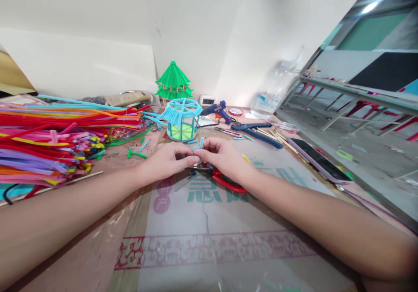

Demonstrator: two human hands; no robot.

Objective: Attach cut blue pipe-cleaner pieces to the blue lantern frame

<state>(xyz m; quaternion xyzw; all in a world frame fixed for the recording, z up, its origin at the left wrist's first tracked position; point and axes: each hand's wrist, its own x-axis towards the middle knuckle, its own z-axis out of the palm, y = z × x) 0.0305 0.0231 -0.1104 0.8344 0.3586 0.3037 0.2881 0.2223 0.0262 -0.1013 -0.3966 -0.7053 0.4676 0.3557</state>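
The table (98,255) carries a pile of multicoloured pipe cleaners (39,146) on its left side, and the left hand (168,159) and right hand (224,159) meet mid-table, just in front of a light-blue frame model (183,131). Near the right hand lies a red-handled tool (230,186) (partly hidden). Smallest, a short light-blue piece (201,143) sits pinched in the right fingertips; whether the left fingers grip anything, cannot tell.

A phone (318,159) lies to the right of a small clock (208,100) and a bottle (267,102).
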